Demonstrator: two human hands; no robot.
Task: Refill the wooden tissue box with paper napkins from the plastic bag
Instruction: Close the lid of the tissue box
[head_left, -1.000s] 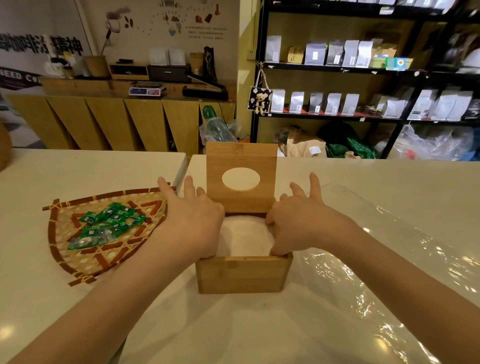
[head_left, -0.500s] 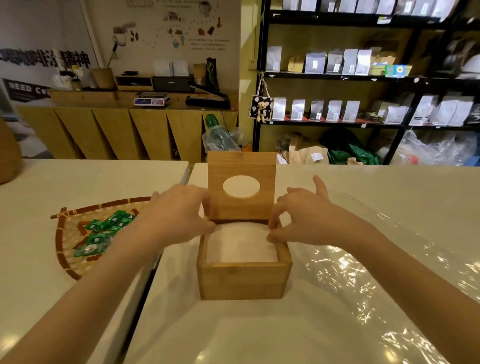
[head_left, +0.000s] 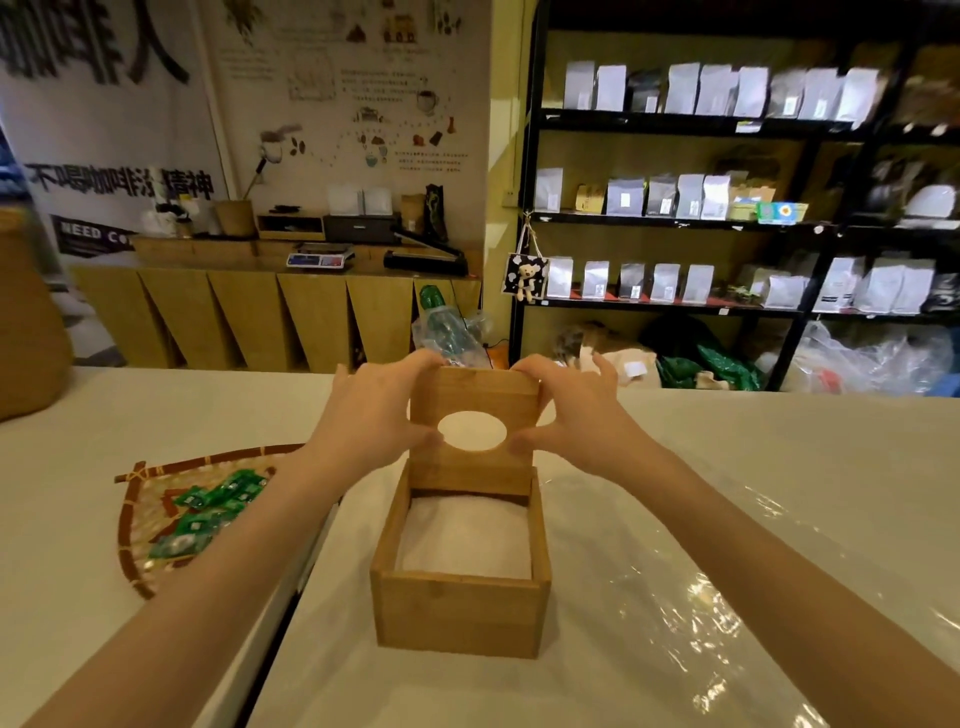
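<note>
The wooden tissue box (head_left: 460, 613) stands on the white table in front of me, its top uncovered. A stack of white paper napkins (head_left: 465, 535) lies inside it. The lid (head_left: 472, 473), with an oval hole, stands upright at the box's far side. My left hand (head_left: 371, 421) grips the lid's left edge, thumb in front and fingers over the top corner. On the opposite edge, my right hand (head_left: 569, 415) holds the lid the same way. The clear plastic bag (head_left: 727, 597) lies flat on the table to the right of the box.
A woven fan-shaped tray (head_left: 150, 519) with several green sachets lies left of the box, across a gap between two tables. A brown rounded object (head_left: 26, 332) stands at the far left. Behind the table are a wooden counter and black shelves of pouches.
Both hands left the napkins and the box rim and rose to the upright lid, which they now grip at its sides. The camera tilted up.
</note>
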